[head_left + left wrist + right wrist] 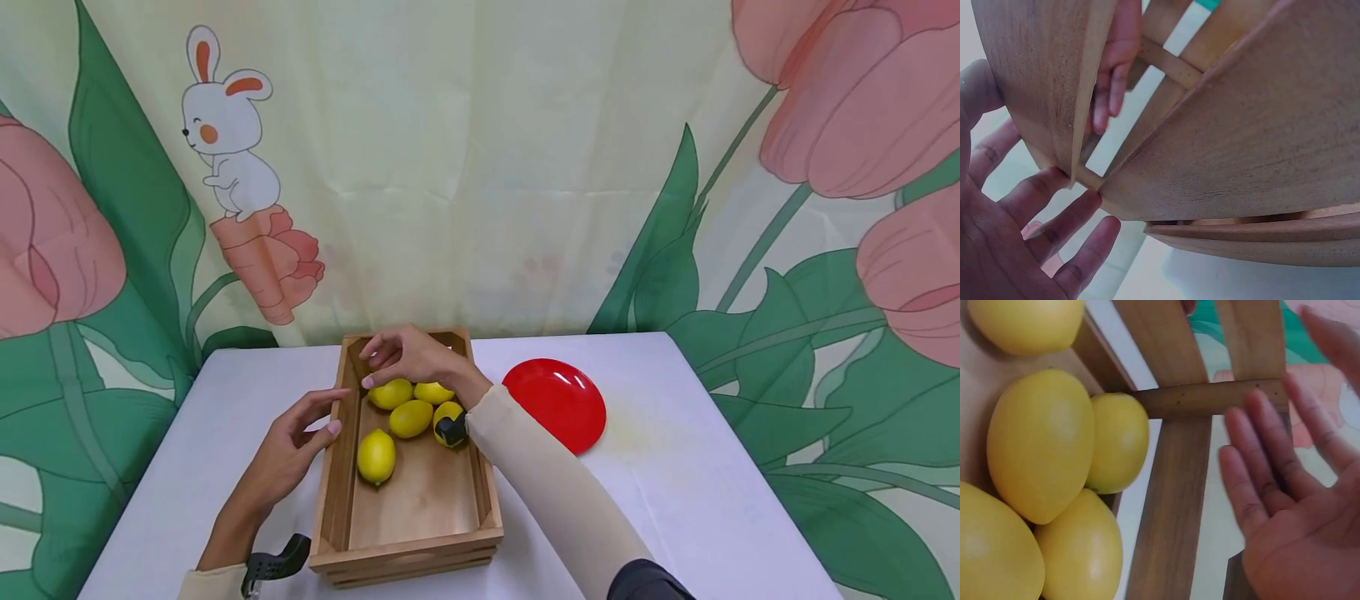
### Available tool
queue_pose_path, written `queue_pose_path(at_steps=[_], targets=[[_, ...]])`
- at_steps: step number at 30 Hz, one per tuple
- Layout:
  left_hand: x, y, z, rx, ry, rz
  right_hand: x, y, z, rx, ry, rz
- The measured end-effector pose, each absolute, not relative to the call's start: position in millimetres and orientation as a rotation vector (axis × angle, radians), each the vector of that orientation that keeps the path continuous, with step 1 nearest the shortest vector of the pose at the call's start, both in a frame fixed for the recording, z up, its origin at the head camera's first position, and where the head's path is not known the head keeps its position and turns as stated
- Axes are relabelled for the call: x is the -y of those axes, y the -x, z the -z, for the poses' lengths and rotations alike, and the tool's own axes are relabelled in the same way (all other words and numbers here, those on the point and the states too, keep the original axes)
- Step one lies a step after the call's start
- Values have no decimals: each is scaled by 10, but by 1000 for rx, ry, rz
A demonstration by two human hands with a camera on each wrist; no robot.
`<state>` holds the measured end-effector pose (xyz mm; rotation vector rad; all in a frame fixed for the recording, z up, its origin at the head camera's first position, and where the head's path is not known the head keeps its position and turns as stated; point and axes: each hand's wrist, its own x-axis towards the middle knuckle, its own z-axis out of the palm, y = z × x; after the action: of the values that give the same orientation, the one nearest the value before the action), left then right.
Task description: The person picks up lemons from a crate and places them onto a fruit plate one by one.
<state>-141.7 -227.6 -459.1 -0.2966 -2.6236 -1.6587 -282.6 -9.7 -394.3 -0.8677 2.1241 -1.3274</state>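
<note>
Several yellow lemons point(377, 457) point(1041, 444) lie in a slatted wooden crate point(420, 508), mostly toward its far end. My right hand point(408, 357) is above the far lemons, palm facing the crate's left side. Its fingers are loosely extended and hold nothing in the right wrist view, where the hand point(1297, 512) appears beside the slats. At the crate's left wall, my left hand point(291, 442) has its fingers spread. Seen from the left wrist, that hand point(1035, 237) touches the slats with its fingertips. My right forearm covers part of the crate's right side.
A red plate point(555, 404) lies on the white tablecloth point(675, 500) to the right of the crate. Behind the table hangs a curtain point(480, 167) printed with tulips and a rabbit. Black wrist straps point(277, 567) are worn on both arms.
</note>
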Motion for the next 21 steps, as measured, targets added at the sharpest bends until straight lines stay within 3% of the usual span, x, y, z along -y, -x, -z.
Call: queue_pose_path(at_steps=[13,21], targets=[[2300,1408,4614,2649,256,1623,70,2895,4136,-2217,909,903],[2274,1415,4605,2647,251,1644,101,2902,4057,-2200,946,729]])
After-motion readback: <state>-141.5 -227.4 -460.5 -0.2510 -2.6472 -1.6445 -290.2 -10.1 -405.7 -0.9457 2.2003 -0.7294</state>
